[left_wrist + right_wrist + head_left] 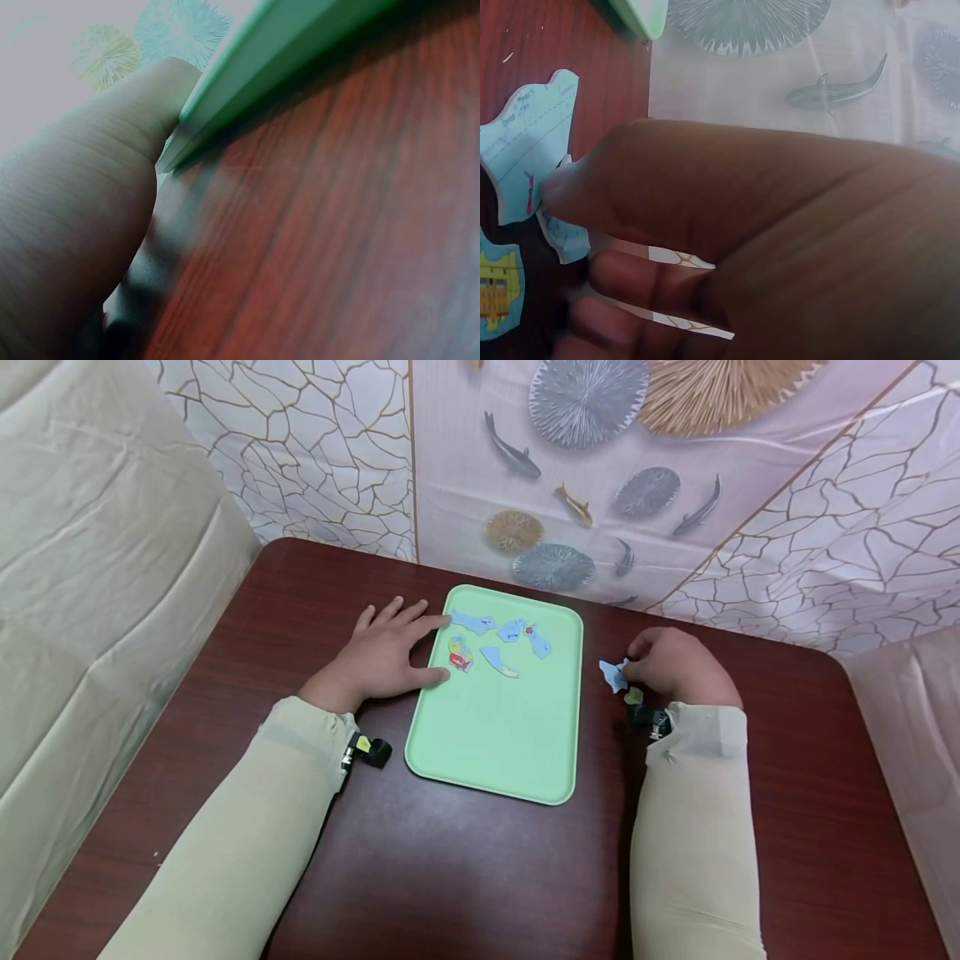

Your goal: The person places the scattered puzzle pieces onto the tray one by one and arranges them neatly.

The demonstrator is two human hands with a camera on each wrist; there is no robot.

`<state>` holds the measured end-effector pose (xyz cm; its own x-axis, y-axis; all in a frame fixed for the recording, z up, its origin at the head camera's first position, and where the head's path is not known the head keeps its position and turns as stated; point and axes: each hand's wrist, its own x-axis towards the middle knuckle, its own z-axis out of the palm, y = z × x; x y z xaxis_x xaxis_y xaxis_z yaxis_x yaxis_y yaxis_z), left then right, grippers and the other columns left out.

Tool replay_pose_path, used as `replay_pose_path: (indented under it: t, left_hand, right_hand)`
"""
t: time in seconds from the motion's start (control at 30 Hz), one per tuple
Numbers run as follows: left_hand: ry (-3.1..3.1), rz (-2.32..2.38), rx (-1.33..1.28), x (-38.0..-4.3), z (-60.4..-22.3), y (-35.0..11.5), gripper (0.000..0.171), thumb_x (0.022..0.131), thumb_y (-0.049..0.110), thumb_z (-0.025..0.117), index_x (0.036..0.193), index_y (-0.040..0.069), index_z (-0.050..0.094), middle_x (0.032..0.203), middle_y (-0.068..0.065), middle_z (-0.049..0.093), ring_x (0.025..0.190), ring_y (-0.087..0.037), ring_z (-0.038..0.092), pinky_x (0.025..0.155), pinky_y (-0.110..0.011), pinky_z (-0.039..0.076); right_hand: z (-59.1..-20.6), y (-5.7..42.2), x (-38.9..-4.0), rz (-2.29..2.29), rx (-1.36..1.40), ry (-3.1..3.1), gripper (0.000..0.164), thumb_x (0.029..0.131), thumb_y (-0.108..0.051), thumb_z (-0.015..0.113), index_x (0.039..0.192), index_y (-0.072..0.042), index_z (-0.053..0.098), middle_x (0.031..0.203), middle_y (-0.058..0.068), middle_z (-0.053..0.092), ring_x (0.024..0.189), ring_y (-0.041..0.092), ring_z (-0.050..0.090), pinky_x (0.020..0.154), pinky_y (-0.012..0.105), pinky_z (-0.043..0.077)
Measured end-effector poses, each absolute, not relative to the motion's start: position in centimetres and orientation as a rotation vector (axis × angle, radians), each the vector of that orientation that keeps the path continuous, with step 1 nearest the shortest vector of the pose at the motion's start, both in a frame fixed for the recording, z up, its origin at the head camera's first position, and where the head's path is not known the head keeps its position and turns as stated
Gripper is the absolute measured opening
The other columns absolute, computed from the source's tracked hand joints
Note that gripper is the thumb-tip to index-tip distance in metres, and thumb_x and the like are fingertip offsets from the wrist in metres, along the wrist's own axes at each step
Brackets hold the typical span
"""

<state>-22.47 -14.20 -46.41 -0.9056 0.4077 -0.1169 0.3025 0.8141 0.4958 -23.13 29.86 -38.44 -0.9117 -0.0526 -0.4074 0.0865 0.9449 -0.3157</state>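
Note:
My right hand [678, 664] pinches a light blue map puzzle piece [529, 142] above the table, right of the green tray [491, 735]. Part of another blue piece [566, 238] shows behind it, partly covered by the thumb. Close below lies a yellow and blue piece [499, 289]. At the tray's left edge, my left hand [382, 652] lies with fingers spread, thumb and index fingertip touching the rim. Inside the tray's upper half are several flat pieces, among them a long blue one [474, 622], a red and yellow one [460, 654] and a curved one [498, 662].
The tray lies on a dark reddish-brown table [450, 877]. Behind the table's back edge hangs a patterned cloth [465, 518] printed with fish and round shapes. Pale fabric [97, 593] hangs at the left side.

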Motion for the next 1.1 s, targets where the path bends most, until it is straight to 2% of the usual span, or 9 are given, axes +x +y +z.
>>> replay_pose_path:
  t: [0.9, 1.1]
  left_hand:
    - [2.783, 0.704, 0.552, -22.49, -46.45, -14.20, 0.088, 0.100, 0.071, 0.072, 0.176, 0.043, 0.037, 0.190, -0.007, 0.021, 0.178, -0.040, 0.004, 0.138, -0.071, 0.001]
    - [2.783, 0.705, 0.555, -22.49, -46.47, -14.13, 0.088, 0.100, 0.070, 0.072, 0.176, 0.043, 0.037, 0.190, -0.006, 0.021, 0.178, -0.040, 0.004, 0.138, -0.072, 0.002]
  right_hand:
    - [-39.16, 30.13, -23.55, -0.441, 0.000, 2.712, 0.022, 0.098, -0.021, 0.077, 0.114, -0.007, 0.073, 0.103, 0.012, 0.074, 0.088, 0.031, 0.066, 0.072, 0.040, 0.052]
    - [-39.31, 30.12, -23.54, -0.424, 0.001, 2.741, 0.021, 0.098, -0.022, 0.077, 0.111, -0.006, 0.075, 0.103, 0.013, 0.075, 0.092, 0.033, 0.067, 0.078, 0.044, 0.053]
